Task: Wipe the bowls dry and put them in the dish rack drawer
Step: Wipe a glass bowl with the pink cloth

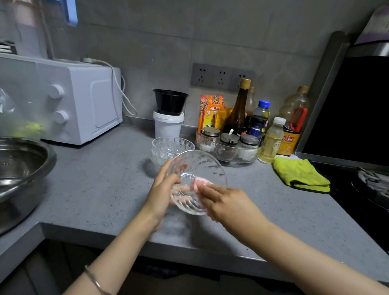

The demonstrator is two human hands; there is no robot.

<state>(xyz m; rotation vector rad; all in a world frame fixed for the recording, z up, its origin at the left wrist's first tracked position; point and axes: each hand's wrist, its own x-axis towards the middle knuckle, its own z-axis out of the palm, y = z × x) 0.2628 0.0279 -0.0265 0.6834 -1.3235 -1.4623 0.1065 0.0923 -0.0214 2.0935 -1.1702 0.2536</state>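
Head view. Left hand (162,190) grips the bowl (201,163) at its left edge: the thumb lies over the rim and the curled fingers, seen through the glass, wrap the underside. The bowl is held tilted above the counter (102,188), its mouth turned toward the camera. Right hand (226,202) reaches in from the right with fingers nearly straight, the tips pressing a pink cloth (201,182) against the bowl's inner base; blur hides the thumb. Both forearms run up from the lower edge and meet at the bowl. A second bowl (171,146) stands upright on the counter just behind. A yellow cloth (299,174) lies to the right, a basin (14,173) to the left.
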